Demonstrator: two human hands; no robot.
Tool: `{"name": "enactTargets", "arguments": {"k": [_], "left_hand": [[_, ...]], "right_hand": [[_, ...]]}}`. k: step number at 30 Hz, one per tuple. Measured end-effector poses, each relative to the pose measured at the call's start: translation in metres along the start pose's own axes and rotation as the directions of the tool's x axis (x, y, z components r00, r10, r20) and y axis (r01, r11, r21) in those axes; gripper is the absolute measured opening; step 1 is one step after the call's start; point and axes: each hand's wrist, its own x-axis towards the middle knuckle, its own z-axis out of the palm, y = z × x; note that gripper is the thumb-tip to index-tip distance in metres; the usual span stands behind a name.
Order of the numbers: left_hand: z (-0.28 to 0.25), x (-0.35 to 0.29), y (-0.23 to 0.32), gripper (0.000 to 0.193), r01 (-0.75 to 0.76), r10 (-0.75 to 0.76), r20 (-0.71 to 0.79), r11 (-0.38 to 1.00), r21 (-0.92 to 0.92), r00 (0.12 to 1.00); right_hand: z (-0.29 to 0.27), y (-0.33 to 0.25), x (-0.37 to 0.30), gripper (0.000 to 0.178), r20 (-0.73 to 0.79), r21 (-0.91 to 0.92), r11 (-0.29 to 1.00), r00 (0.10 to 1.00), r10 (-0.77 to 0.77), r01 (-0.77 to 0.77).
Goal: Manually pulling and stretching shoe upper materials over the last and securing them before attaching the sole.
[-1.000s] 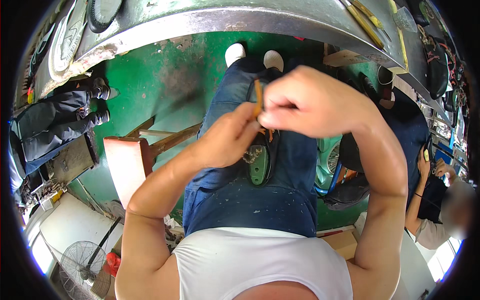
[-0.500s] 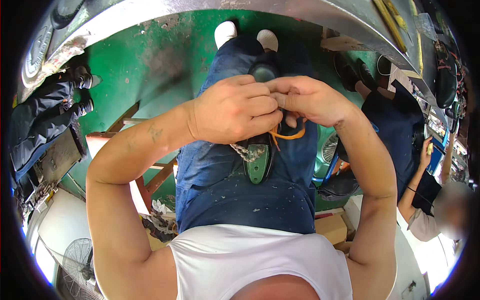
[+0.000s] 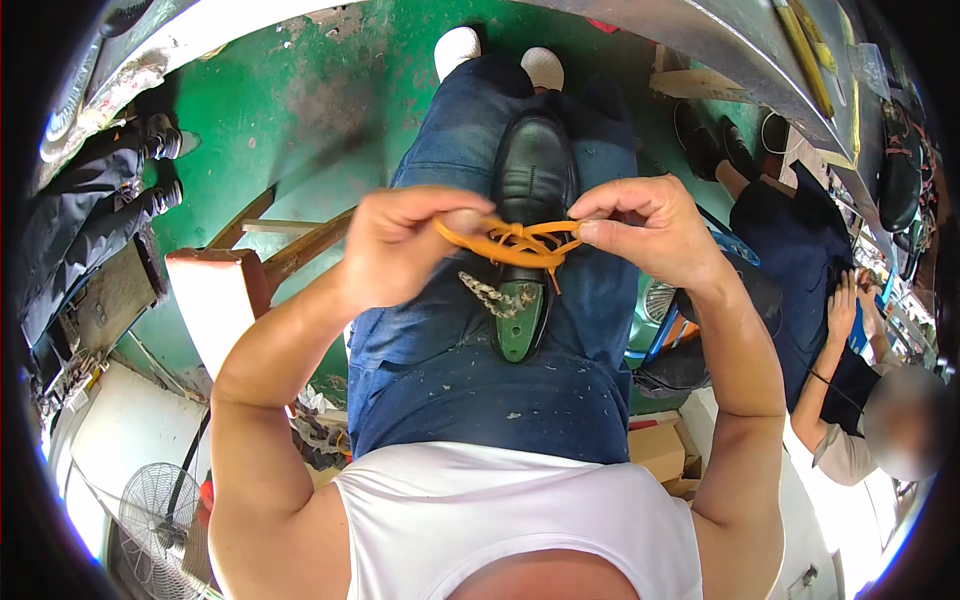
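A black leather shoe (image 3: pixel 535 165) rests on my lap with its toe pointing away from me. The green heel end of a shoe last (image 3: pixel 517 335) sticks out of its opening, with a bit of twisted cord (image 3: pixel 487 296) beside it. An orange shoelace (image 3: pixel 518 258) is knotted over the shoe, with loops spreading to both sides. My left hand (image 3: pixel 400 240), slightly blurred, pinches the left-hand loop. On the other side, the thumb and forefinger of my right hand (image 3: pixel 650 225) pinch the right-hand loop.
A metal-edged bench (image 3: pixel 720 45) curves across the far side, with yellow-handled tools (image 3: pixel 805 60) at its right. A wooden stool frame (image 3: pixel 305 245) stands left, above a fan (image 3: pixel 160 515). People sit at both sides; one co-worker's hands (image 3: pixel 850 300) show at right.
My hands were together over the shoe and have moved apart, left hand leftward and right hand rightward. The orange lace is stretched out between them, and the shoe's front has come into sight.
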Motion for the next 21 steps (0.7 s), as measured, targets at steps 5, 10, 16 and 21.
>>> {"name": "enactTargets", "arguments": {"k": [5,10,16,21], "left_hand": [[-0.052,-0.03,-0.013,0.015,0.32,-0.34,-0.009,0.893,-0.315,0.94],[-0.028,-0.025,0.001,0.067,0.097,0.174,-0.421,0.831,0.548,0.89],[-0.003,-0.003,0.016,0.05,-0.437,0.288,0.335,0.476,0.763,0.897],[-0.028,0.002,0.031,0.014,0.054,-0.211,0.263,0.865,0.5,0.941]], "right_hand": [[0.013,0.007,-0.002,0.011,-0.092,0.411,0.912,0.995,0.05,-0.008],[0.005,0.013,0.001,0.014,0.061,0.618,0.786,0.997,-0.05,0.001],[-0.003,0.013,-0.003,0.015,0.232,0.832,0.531,0.971,-0.067,-0.162],[-0.019,0.009,-0.038,0.016,0.204,-0.196,0.971,0.974,-0.096,0.137]]}}
